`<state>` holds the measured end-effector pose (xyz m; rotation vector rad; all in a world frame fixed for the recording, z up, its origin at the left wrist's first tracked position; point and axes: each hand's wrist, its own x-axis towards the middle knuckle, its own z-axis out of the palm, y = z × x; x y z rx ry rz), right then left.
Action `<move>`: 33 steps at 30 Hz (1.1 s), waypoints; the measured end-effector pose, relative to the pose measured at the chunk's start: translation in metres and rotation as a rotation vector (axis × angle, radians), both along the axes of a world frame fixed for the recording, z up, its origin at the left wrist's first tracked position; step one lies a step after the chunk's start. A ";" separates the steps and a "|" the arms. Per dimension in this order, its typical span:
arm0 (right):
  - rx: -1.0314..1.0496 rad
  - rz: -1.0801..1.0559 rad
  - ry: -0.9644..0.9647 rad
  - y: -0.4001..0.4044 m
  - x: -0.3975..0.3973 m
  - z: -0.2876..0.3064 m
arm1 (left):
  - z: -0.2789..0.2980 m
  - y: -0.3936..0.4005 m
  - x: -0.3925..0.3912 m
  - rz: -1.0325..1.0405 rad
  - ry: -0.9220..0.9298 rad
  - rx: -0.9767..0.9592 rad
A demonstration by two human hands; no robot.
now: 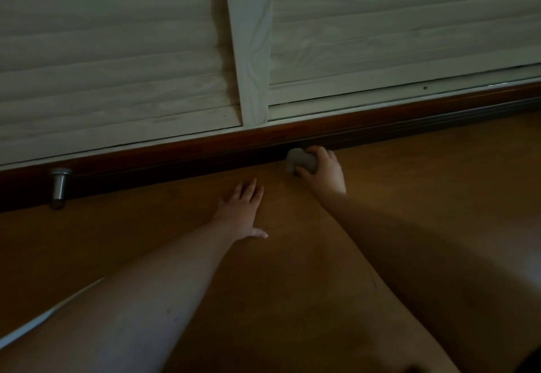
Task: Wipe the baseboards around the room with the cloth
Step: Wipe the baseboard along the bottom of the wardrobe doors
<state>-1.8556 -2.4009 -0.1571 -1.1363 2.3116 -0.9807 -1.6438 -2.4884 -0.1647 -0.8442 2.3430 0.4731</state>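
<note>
Grey and bunched into a soft lump, the cloth point(301, 162) sat against the dark reddish wooden baseboard point(175, 153), right of centre. The right hand point(323, 172) curled its fingers around it. The left hand point(241, 211) lay flat on the smooth brown wooden floor point(292, 285), fingers spread, holding nothing. A metal doorstop point(59, 186) stood far left. Pale louvred doors point(117, 50) rose behind.

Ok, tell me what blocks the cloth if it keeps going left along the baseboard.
The right hand grips the cloth against the dark baseboard. Leftward, the run looks bare until a metal doorstop standing in front of it. The left hand rests flat on the floor, apart from the baseboard.
</note>
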 end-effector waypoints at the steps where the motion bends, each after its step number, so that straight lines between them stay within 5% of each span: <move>1: -0.003 0.033 -0.001 -0.006 0.011 -0.003 | -0.001 -0.001 0.000 0.000 -0.002 -0.001; 12: 0.009 0.075 -0.011 -0.033 0.033 -0.020 | -0.003 -0.001 0.000 0.007 0.012 -0.031; 33: 0.104 -0.241 0.112 0.035 -0.119 0.000 | 0.004 0.001 -0.004 0.021 -0.003 -0.013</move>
